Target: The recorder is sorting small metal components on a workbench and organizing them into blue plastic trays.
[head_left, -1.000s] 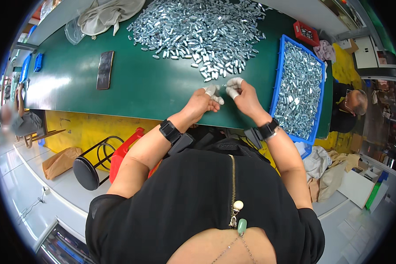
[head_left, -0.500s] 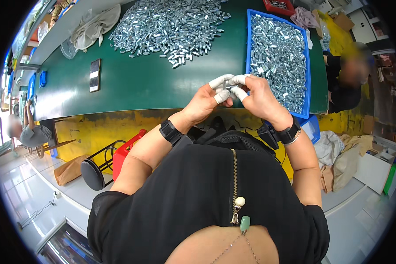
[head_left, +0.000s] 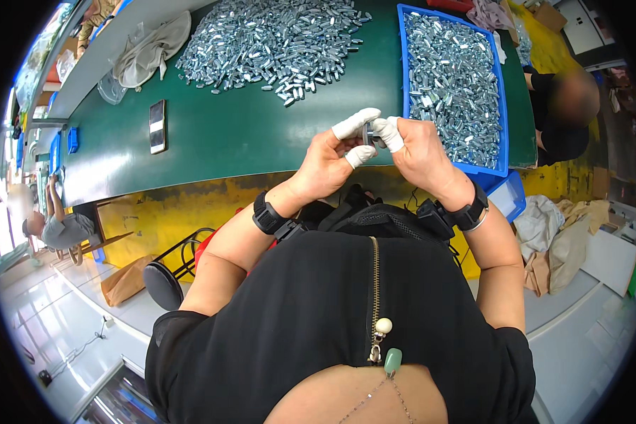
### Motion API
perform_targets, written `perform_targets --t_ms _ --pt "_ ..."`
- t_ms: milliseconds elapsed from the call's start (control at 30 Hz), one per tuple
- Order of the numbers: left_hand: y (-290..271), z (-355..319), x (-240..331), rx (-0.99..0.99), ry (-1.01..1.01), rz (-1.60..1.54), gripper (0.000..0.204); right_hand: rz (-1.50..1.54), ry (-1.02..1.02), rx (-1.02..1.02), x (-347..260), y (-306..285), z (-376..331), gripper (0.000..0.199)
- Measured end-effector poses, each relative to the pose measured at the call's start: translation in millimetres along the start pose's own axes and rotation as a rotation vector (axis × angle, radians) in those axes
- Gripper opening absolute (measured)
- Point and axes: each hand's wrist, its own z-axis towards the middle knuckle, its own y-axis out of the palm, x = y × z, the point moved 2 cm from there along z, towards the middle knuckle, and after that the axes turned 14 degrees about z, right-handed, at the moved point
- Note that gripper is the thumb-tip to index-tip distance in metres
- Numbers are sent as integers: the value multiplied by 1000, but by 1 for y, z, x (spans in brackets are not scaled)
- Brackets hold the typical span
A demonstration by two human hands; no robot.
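— Start nearest. Grip?
— Closed on a metal piece (head_left: 367,132), pinched in left hand (head_left: 326,166) and right hand (head_left: 422,154), in white finger covers (head_left: 356,124), over the near edge of the green tabletop (head_left: 240,138). Partly hidden from view.
— And next to that?
— Just right of the right hand, a blue crate (head_left: 404,56), filled with small shiny parts (head_left: 452,81).
— Farther out?
— Off left, a phone (head_left: 158,127), lying flat. Toward the back, a loose heap (head_left: 268,46) of similar parts; left of that, a pale cloth (head_left: 152,53).

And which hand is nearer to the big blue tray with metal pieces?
Right. The right hand is at the near left corner of the blue tray; the left hand is farther to the left.
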Motion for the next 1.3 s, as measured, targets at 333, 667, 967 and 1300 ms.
perform_targets --t_ms 333,667,967,1300 --pt "-77 -13 3 75 -44 -119 49 112 -79 36 -35 62 52 12" --pt "-122 -18 5 207 132 142 48 164 38 38 -43 97 90 16" --pt "-109 -20 24 173 169 351 47 110 -34 -9 -49 83 73 18" --pt "-46 2 37 155 359 487 48 664 265 10 -29 31 35 13"
